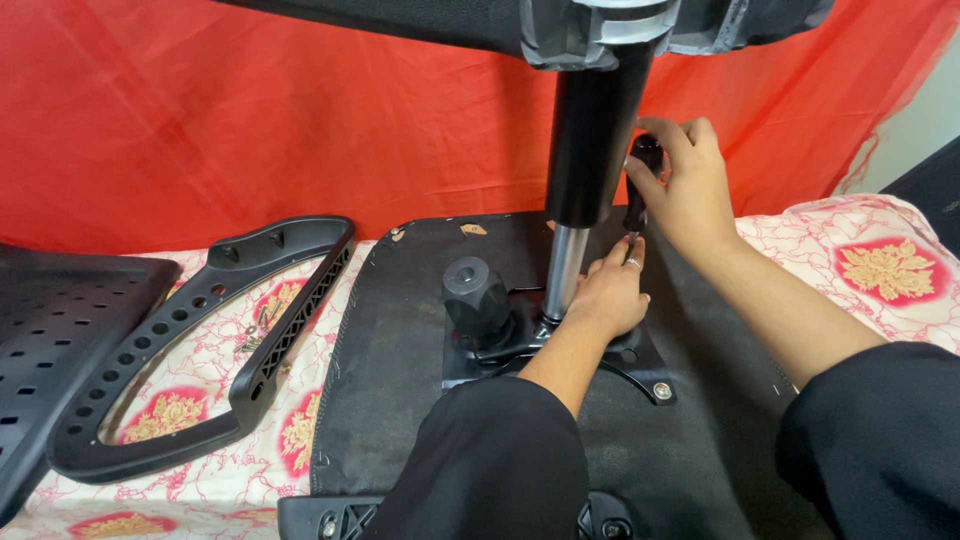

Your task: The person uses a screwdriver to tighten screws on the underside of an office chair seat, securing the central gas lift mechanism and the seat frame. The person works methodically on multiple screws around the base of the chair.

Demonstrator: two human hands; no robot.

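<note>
An upturned black office-chair seat [400, 330] lies on the bed, with a black metal mechanism plate [655, 375] bolted to its underside. A gas-lift column [585, 140] rises from the plate, chrome at its foot. My right hand [685, 185] is shut on the black handle of a screwdriver [637, 185] that stands upright beside the column. My left hand [610, 295] rests on the plate, its fingers pinching the screwdriver's lower shaft near the tip. A black knob [475, 295] sits on the plate to the left.
A black curved chair frame part [200, 345] lies at the left on the floral bedsheet [880, 270], with small screws [255, 330] inside it. A perforated black panel [60, 330] is at the far left. The chair base [600, 30] looms overhead. Red cloth [250, 110] hangs behind.
</note>
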